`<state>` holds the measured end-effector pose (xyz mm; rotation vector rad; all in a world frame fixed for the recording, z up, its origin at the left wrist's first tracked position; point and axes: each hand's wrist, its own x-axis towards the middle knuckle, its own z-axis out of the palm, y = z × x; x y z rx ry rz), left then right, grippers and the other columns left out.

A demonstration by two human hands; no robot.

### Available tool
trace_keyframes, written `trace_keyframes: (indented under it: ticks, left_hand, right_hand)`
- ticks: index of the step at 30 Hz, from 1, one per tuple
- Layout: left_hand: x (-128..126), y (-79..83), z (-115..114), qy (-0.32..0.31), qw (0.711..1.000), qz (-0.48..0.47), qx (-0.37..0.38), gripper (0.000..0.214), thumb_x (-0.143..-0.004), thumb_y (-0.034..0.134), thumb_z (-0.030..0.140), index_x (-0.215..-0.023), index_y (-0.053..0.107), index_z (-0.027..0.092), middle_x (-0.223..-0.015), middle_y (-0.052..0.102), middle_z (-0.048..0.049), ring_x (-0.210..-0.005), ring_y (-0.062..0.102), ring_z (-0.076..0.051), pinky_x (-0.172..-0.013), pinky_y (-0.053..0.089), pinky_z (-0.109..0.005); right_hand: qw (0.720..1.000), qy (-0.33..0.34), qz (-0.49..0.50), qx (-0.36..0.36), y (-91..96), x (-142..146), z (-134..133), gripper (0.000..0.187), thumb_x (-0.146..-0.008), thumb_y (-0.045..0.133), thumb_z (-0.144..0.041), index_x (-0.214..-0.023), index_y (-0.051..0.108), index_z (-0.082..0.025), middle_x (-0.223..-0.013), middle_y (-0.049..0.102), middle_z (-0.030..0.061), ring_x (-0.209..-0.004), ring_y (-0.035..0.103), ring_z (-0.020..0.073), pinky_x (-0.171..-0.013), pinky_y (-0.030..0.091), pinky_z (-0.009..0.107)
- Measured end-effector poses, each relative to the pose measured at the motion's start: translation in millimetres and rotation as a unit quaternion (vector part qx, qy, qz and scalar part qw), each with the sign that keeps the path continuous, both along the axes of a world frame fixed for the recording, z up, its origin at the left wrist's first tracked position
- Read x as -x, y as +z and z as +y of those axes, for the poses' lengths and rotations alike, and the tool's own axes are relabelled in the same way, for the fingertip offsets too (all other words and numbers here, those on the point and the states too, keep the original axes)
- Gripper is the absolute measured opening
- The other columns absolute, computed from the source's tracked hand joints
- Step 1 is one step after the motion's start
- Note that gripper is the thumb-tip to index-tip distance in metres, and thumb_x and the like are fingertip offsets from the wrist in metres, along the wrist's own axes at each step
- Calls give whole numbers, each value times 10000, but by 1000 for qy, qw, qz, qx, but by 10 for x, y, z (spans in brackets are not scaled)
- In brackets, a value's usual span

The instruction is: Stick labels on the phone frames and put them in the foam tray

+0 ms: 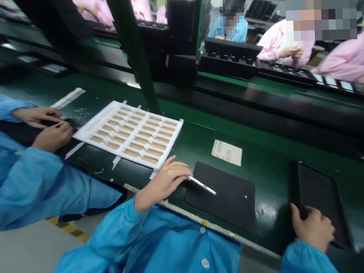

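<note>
My left hand (pixel 168 176) grips a thin white slab (pixel 203 185) by one end. It looks like a phone seen edge-on, tilted above a black mat (pixel 225 192). A small white speck (pixel 246 196) lies on the mat's right part. Farther right, my right hand (pixel 313 227) is at the near left side of a shallow black tray (pixel 321 195). Its thumb is outside the tray wall and its bent fingers reach over it; the fingertips are partly hidden.
A white tray with tan slots (pixel 131 132) lies to the left. Beyond the mat is a printed paper card (pixel 227 153). At far left, a co-worker's hands (pixel 52 129) handle something dark. A green post (pixel 137 54) rises behind. People in pink and blue sit across the line.
</note>
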<state>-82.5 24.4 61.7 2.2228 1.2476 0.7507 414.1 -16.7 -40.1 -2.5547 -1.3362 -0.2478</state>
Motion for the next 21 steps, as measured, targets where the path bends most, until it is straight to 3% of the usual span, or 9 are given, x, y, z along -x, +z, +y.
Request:
trace_keyframes:
  ticks: [2, 5, 8, 10, 16, 21]
  left_hand:
    - [359, 88, 88, 62, 998, -11, -4, 185, -974, 520, 263, -1025, 694, 222, -1068, 738, -22, -1135, 630, -203, -1122, 338, -424]
    - [901, 129, 278, 146, 989, -32, -8, 227, -938, 562, 364, -1011, 704, 202, -1076, 731, -58, -1088, 645, -230, -1049, 421, -401]
    - [1330, 74, 529, 195, 980, -23, -7, 295, -906, 581, 442, -1007, 709, 196, -1071, 733, -70, -1046, 661, -240, -1069, 404, -407]
    - [1514, 22, 703, 216, 976, -3, -11, 344, -899, 565, 486, -1015, 714, 199, -1061, 738, -72, -1020, 669, -246, -1092, 379, -425]
    - [1656, -116, 1055, 202, 979, 29, -7, 399, -902, 508, 514, -976, 737, 195, -1009, 747, -79, -982, 665, -253, -1077, 392, -437]
    - [1682, -242, 1174, 191, 981, 47, 1, 367, -924, 471, 447, -970, 731, 191, -967, 746, -77, -967, 664, -246, -1053, 420, -454]
  right_hand:
    - [1000, 2, -7, 14, -47, -105, 47, 663, -870, 362, -565, -1168, 658, -53, -961, 626, 271, -932, 588, 476, -661, 470, 536]
    - [998, 11, -33, -58, 36, -147, 273, 591, -853, 389, -516, -1159, 675, -99, -870, 621, 226, -883, 600, 442, -657, 469, 515]
    - [987, 71, -31, -139, 120, -82, 695, 547, -825, 430, -472, -1160, 665, -109, -889, 616, 215, -944, 582, 425, -742, 465, 515]
    - [981, 117, -15, -154, 123, 16, 1049, 522, -811, 440, -439, -1139, 662, -100, -936, 618, 211, -968, 571, 402, -798, 450, 503]
    - [973, 184, 15, -137, 1, 488, 2021, 398, -807, 477, -369, -1067, 680, -146, -1095, 602, 165, -1045, 536, 352, -936, 366, 539]
    - [968, 200, 45, -142, -81, 792, 2243, 401, -782, 560, -348, -1109, 644, -131, -1280, 454, 211, -1183, 430, 381, -903, 392, 502]
